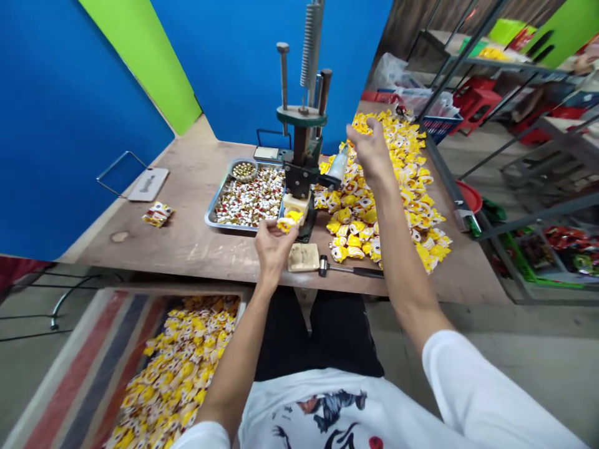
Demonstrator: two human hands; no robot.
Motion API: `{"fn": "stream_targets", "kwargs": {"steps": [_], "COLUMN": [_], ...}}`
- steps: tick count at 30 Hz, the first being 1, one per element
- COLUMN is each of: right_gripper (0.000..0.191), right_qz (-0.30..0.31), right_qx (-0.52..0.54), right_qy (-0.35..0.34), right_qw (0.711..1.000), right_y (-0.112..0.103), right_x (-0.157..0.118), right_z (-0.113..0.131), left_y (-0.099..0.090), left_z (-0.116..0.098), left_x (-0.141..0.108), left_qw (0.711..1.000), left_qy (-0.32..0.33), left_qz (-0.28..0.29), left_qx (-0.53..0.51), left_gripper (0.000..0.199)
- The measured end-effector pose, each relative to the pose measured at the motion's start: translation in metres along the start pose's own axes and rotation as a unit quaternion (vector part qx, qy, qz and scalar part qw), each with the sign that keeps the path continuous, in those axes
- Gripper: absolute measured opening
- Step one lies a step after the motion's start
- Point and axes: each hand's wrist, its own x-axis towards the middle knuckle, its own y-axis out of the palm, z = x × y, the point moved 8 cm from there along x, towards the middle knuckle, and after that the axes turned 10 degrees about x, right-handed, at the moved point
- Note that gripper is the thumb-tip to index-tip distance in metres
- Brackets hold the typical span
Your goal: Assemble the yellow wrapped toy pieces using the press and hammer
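Note:
My left hand point(272, 251) is closed on a small yellow-and-white plastic figure point(290, 219), held against the pale block point(296, 203) at the foot of a hand press point(302, 149). My right hand point(370, 149) is raised beside the press's lever handle point(337, 167), fingers apart and slightly blurred, with nothing in it. Behind and below that hand spreads a large heap of similar yellow-and-white figures point(349, 227). A metal tray point(211, 218) left of the press carries many small white, red and gold parts, plus a bowl of gold beads point(244, 169).
At the table's front edge lie a wooden block point(304, 257) and a small hammer point(350, 269). Further left are a figure point(158, 214) and a white tag-like plate point(148, 184). An open container of figures point(187, 349) stands below the table. Metal shelving point(538, 215) is on the right.

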Motion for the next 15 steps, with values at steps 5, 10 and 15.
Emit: {"fn": "stream_targets", "kwargs": {"steps": [5,10,15], "right_gripper": [0.052,0.039,0.038], "right_qz": [0.200,0.282,0.247], "right_qx": [-0.039,-0.036,-0.063], "right_qy": [-0.013,0.031,0.043], "right_qw": [0.979,0.958,0.966], "right_y": [0.040,0.073,0.069], "right_x": [-0.197,-0.285,-0.274], "right_z": [0.014,-0.006,-0.041], "left_y": [-0.006,0.008,0.013], "left_z": [0.029,0.035,0.034], "left_x": [-0.036,-0.051,-0.042], "left_qw": [0.942,0.924,0.923], "left_qy": [-0.196,-0.149,-0.097], "left_qz": [0.233,0.348,0.373], "left_qx": [-0.142,-0.051,0.002], "left_gripper": [0.060,0.062,0.061]}}
